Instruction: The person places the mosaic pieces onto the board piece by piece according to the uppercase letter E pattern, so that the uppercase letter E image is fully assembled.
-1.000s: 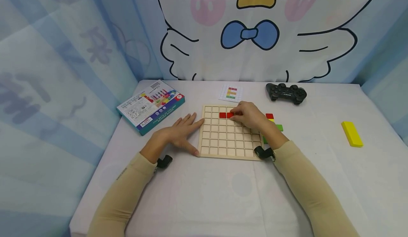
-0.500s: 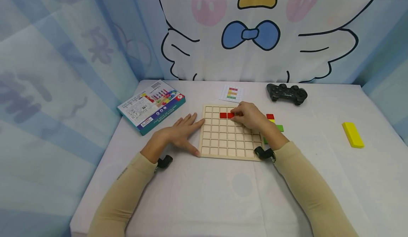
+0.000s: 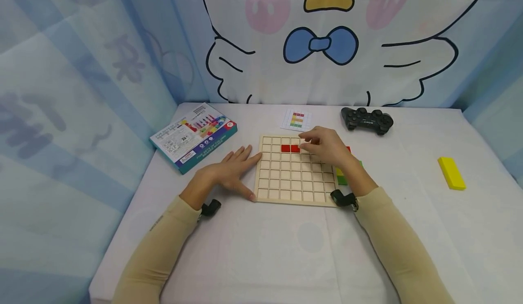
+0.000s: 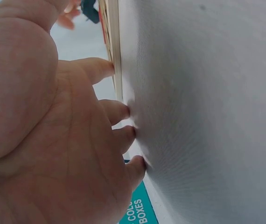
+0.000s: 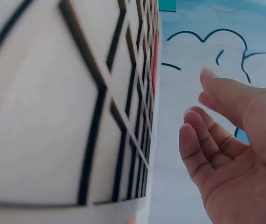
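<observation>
A wooden grid board [image 3: 286,186] lies on the white table, with two red squares [image 3: 285,148] side by side in its second row from the back. My left hand [image 3: 229,172] rests at the board's left side, fingers spread; in the left wrist view its fingertips touch the board's edge [image 4: 116,51] and the tabletop. Over the board's back right part is my right hand [image 3: 327,146], just right of the red squares. The right wrist view shows that hand [image 5: 245,144] with thumb and fingers apart and nothing between them.
Green [image 3: 342,180], yellow and red pieces lie right of the board, partly hidden by my right arm. A pattern card [image 3: 296,119] is behind the board. A teal box [image 3: 194,136] stands at left, a black game controller [image 3: 367,120] at back right, a yellow block [image 3: 451,173] far right.
My right hand's fingers have left the right-hand red square and parted, and the hand has shifted slightly right. The red squares remain in place. The left hand has not moved.
</observation>
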{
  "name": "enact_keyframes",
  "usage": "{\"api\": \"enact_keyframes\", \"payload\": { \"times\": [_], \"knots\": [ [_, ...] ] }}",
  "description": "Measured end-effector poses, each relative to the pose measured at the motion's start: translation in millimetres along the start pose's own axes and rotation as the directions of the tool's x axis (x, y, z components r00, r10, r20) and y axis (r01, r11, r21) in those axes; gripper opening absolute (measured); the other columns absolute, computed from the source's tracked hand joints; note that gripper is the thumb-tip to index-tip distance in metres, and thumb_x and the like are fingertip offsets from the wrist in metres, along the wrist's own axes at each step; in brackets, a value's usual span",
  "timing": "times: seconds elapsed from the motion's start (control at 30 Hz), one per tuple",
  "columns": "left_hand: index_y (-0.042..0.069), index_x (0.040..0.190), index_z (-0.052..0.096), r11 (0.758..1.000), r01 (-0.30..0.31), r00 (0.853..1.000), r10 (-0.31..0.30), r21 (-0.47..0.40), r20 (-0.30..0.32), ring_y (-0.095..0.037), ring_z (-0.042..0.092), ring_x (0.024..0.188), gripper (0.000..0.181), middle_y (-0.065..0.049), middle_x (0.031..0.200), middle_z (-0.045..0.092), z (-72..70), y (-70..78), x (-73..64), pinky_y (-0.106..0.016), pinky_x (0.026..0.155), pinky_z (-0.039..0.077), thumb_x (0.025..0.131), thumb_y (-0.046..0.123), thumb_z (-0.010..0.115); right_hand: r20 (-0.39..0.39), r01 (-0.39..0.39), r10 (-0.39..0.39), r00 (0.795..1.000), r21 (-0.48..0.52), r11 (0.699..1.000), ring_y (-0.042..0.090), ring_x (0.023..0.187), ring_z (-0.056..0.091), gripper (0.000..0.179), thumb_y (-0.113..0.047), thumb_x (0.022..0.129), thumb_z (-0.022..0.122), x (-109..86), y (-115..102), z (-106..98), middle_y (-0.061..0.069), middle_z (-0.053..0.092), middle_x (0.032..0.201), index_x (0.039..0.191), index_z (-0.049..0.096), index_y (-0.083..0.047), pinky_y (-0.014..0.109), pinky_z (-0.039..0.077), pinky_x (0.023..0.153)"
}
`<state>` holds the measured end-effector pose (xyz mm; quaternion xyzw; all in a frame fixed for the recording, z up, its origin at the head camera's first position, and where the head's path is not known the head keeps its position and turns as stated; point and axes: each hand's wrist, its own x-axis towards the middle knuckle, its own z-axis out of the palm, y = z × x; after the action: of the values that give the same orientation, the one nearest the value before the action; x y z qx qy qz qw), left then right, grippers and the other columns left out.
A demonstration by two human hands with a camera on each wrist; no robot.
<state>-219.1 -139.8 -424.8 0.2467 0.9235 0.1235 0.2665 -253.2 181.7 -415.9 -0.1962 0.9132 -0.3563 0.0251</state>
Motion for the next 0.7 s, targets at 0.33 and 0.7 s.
{"api": "enact_keyframes", "payload": {
  "times": [0.33,0.7],
  "knots": [
    [0.029,0.169,0.004,1.0,-0.004,1.0,0.004,0.011,-0.004,-0.03,-0.017,0.162,0.131,-0.008,0.176,-0.014,-0.6,-1.4,0.2,-0.052,0.132,-0.008,0.073,0.07,0.083,-0.069,-0.076,0.075,0.995,-0.01,0.997,0.027,0.102,0.059,0.038,-0.025,0.1,0.073,-13.7,-0.7,-24.6,0.011,0.069,0.121,0.134,0.071,-0.01,0.039,0.051,0.083],
    [0.03,0.169,0.004,1.0,-0.005,1.0,0.005,0.009,0.003,-0.029,-0.017,0.162,0.131,-0.008,0.176,-0.014,-0.3,-2.6,0.7,-0.051,0.132,-0.008,0.073,0.07,0.083,-0.104,-0.131,0.126,0.987,-0.042,0.99,0.027,0.101,0.058,0.037,-0.025,0.1,0.072,-23.5,15.6,-44.4,0.013,0.067,0.12,0.135,0.07,-0.011,0.027,0.054,0.073]
  ]
}}
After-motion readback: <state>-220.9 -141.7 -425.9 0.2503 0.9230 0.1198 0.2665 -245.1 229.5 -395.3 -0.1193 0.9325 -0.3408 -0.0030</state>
